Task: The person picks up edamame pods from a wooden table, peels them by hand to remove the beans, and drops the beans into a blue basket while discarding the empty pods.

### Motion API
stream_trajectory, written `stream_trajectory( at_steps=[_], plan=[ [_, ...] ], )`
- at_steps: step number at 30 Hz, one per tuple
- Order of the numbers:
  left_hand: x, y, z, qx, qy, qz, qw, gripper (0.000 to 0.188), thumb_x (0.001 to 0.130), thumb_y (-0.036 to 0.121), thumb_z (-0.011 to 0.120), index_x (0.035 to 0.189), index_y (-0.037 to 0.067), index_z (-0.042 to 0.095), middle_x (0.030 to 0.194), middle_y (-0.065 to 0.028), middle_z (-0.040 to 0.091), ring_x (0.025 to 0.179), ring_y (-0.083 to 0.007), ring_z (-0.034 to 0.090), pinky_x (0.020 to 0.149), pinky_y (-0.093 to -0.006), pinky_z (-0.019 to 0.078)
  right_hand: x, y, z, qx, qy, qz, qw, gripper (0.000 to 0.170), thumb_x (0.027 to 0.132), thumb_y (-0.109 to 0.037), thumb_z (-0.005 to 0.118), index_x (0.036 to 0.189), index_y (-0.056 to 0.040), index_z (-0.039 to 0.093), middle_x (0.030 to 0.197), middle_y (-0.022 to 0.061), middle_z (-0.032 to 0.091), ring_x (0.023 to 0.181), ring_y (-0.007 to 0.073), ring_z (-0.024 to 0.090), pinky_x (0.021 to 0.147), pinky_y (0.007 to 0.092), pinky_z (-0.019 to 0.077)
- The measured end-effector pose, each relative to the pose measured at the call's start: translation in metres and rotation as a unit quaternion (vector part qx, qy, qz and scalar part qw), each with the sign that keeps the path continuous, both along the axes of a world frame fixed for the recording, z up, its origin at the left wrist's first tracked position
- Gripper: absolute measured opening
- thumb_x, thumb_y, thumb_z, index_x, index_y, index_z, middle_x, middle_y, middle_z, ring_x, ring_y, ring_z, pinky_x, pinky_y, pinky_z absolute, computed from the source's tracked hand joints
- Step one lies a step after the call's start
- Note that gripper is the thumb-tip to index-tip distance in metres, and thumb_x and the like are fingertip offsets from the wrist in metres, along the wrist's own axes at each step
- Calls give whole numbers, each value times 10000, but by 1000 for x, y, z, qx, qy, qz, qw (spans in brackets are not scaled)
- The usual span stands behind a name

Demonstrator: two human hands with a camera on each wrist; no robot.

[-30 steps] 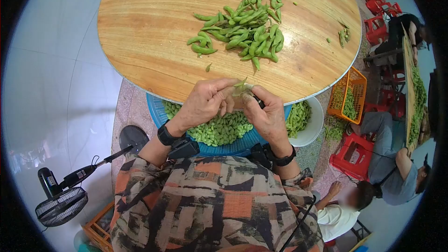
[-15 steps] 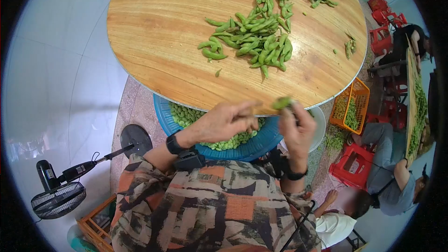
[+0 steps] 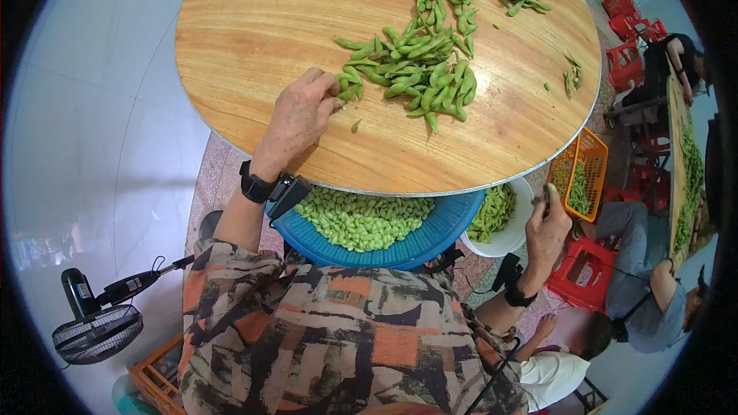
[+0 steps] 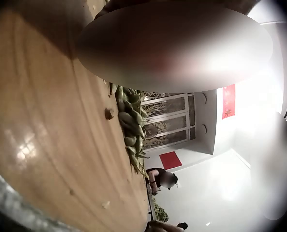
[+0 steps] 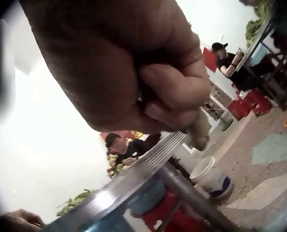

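On the wooden table, the left hand reaches in with bent fingers at the left end of a pile of green pods, pinching at a small group of pods. Blur covers much of the left wrist view, where pods rise beyond the tabletop. Off the table's right front edge, the right hand holds a small dark object between thumb and fingers. Its fingers look curled in the right wrist view. Shelled beans fill a blue basket below the table.
A white bucket with pods stands right of the blue basket. Farther right are an orange crate, a red stool and seated people at another table. A fan stands at the left.
The hands have separated: the left moved up and forward onto the pods, the right moved down and right. The green pod seen at the right fingertips no longer shows.
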State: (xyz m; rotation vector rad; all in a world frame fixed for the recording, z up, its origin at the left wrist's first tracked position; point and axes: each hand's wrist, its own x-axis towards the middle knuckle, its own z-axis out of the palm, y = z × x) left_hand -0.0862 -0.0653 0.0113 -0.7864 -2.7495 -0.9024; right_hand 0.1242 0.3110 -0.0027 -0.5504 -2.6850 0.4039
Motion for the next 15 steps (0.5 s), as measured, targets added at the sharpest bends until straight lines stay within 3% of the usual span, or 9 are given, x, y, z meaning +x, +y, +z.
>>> stream_trajectory(
  at_steps=[2,4,5,7,8,9,11,15],
  plan=[
    [3,5,3,26,11,-3,1000,106,824,43,666,888,-5,598,818,-138,608,716,-265,617,646,-363,482,-21,-33,21,-156,94,12,983,258,896,-2,592,1141,48,656,806,178,703,730,212,701,669,327,536],
    [16,14,16,109,-93,69,987,53,873,32,640,894,3,601,710,-78,578,604,-145,565,561,-298,451,-35,-55,14,-234,121,107,959,257,905,-8,587,1146,32,666,813,130,712,737,158,681,672,284,523],
    [21,18,13,108,-94,63,988,53,873,32,640,894,3,601,710,-78,578,604,-145,565,561,-298,451,-42,-72,16,-324,89,126,933,258,908,-6,580,1147,26,671,823,99,711,748,139,672,678,269,515],
    [35,28,4,285,-268,15,920,73,899,53,651,935,2,614,853,-15,641,596,-86,548,530,-256,425,-61,-108,24,-454,49,160,875,257,926,-35,584,1162,29,663,813,63,690,724,110,635,648,259,500],
    [51,40,20,317,-372,20,872,68,926,61,647,963,4,641,881,33,623,635,-14,528,520,-203,395,-69,-120,21,-527,31,171,832,256,943,-50,581,1175,26,658,792,35,672,687,88,606,605,244,482],
    [60,46,21,316,-374,18,872,68,926,61,647,963,4,641,881,33,623,635,-14,528,520,-203,395,-74,-127,23,-526,31,167,833,256,943,-50,581,1175,26,658,792,35,672,687,88,606,605,244,482],
    [72,54,21,340,-440,-28,831,76,932,41,639,990,-4,658,893,18,636,612,-17,524,499,-198,385,-81,-136,28,-701,-26,191,686,259,979,-83,563,1206,14,642,746,-26,602,599,39,503,515,205,401],
    [77,55,11,324,-448,-4,833,106,931,27,634,1022,-13,669,872,26,614,596,-34,512,516,-202,397,-82,-135,26,-692,-57,205,690,261,996,-93,551,1225,3,633,706,-60,526,556,9,414,468,188,324]
  ],
)
